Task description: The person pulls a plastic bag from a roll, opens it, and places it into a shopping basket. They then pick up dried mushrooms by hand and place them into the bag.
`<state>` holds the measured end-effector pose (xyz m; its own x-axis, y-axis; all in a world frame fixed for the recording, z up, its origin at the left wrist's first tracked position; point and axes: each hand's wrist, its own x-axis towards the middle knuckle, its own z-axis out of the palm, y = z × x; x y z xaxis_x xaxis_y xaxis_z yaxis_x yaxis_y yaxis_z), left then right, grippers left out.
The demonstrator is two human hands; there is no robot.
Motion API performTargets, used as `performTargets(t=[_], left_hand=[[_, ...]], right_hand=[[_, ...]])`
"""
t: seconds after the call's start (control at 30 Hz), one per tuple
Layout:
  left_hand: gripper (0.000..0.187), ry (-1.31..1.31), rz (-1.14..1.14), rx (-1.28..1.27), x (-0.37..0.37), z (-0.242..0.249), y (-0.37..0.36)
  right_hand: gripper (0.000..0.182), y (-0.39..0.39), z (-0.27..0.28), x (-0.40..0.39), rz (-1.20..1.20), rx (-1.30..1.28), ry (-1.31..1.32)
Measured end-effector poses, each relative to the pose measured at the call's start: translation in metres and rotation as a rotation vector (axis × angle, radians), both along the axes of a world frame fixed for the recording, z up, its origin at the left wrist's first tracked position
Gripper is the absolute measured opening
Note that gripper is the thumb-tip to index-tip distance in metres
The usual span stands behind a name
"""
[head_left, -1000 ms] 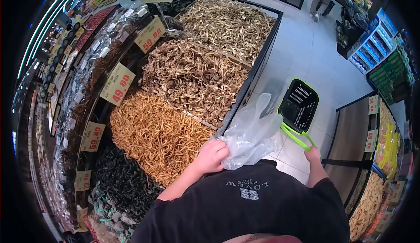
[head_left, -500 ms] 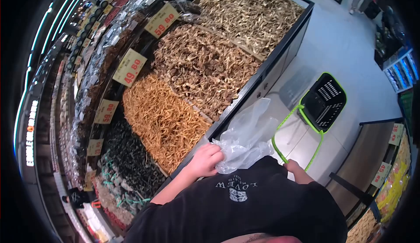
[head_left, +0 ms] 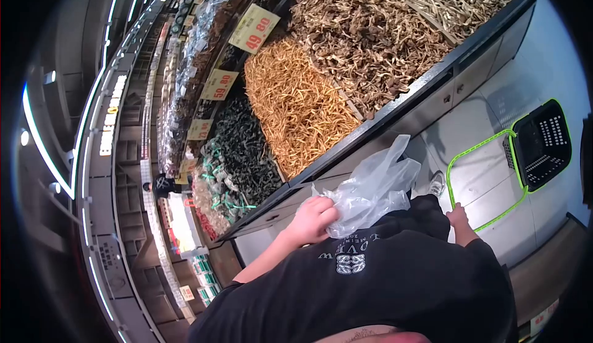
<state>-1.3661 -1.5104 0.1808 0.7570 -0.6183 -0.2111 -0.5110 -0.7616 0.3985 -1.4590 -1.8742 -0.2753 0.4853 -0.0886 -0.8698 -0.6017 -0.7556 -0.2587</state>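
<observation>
Turns toward the left since the earlier frame, sending the black basket (head_left: 542,145) out to the right edge of the view and bringing a shoe (head_left: 437,183) into sight near the base of the desk (head_left: 426,90). Shifts the heap of orange strips (head_left: 302,108) up and to the right in view as well. Holds a clear plastic bag (head_left: 378,188) in the left hand (head_left: 314,221), with closed fingers (head_left: 323,206) gripping its gathered near edge and leaving the crumpled rest loose, partly overlapping the front of a black shirt (head_left: 407,275) and near the side of the desk. Grips the basket's green handle (head_left: 450,179) with the right hand (head_left: 458,217), at the near end of the loop, curling around it and hiding some of the fingertips. Leaves unclear any contact between the basket and the floor (head_left: 488,173). Faces more dried food on the desk beyond the bag: brown mushrooms (head_left: 370,40) right beside the orange strips, paler pieces (head_left: 460,0) past those, and black pieces (head_left: 244,142) on the other side. Includes a price sign (head_left: 254,29) reading 49.80 behind the orange strips and another sign (head_left: 219,85) reading 59.80 near the black pieces. Takes in, well apart at the left, a person (head_left: 164,185) in black beside the far end of the desk.
</observation>
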Motion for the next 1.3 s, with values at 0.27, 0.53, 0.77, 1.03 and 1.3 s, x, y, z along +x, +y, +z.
performTargets(t=[0.27, 0.53, 0.77, 1.03, 1.3], left_hand=[[0.029, -0.076, 0.116, -0.287, -0.001, 0.010, 0.011], [0.028, -0.119, 0.215, -0.768, 0.017, 0.045, 0.032], [0.027, -0.281, 0.452, -0.866, 0.026, 0.044, 0.103], [0.029, -0.537, 0.751, -0.896, 0.009, 0.034, 0.196], [0.025, -0.808, 0.896, -1.213, -0.038, 0.039, 0.266]], right_hand=[[0.052, 0.005, 0.066, 0.119, -0.367, 0.445, -0.616], [0.069, 0.077, 0.286, 0.237, -0.443, 1.504, -0.215], [0.062, 0.129, 0.370, 0.286, -0.105, 1.319, -0.351], [0.062, 0.205, 0.446, 0.367, -0.081, 1.524, -0.404], [0.028, 0.352, 0.456, 0.477, -0.151, 1.399, -0.446]])
